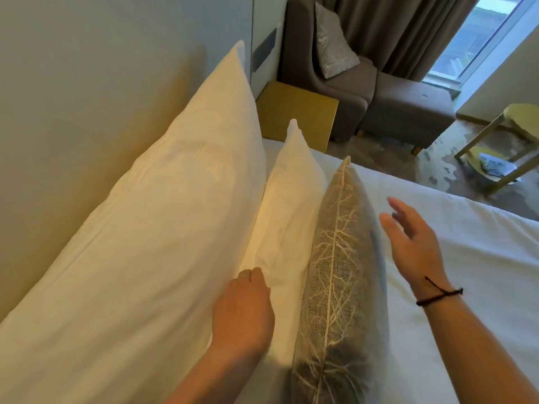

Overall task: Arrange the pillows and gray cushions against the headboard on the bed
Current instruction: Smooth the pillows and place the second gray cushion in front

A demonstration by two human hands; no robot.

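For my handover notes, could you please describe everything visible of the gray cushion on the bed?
The gray woven cushion with a pale branching embroidery pattern stands on edge on the white bed sheet, its seam facing up. It leans against the smaller white pillow. The open right hand hovers by its outer face; contact is unclear. Its near end is cropped.

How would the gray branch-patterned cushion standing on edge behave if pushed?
The gray branch-patterned cushion looks soft and light, so it would probably dent. It stands on edge beside the small white pillow, so it may tip onto the white sheet.
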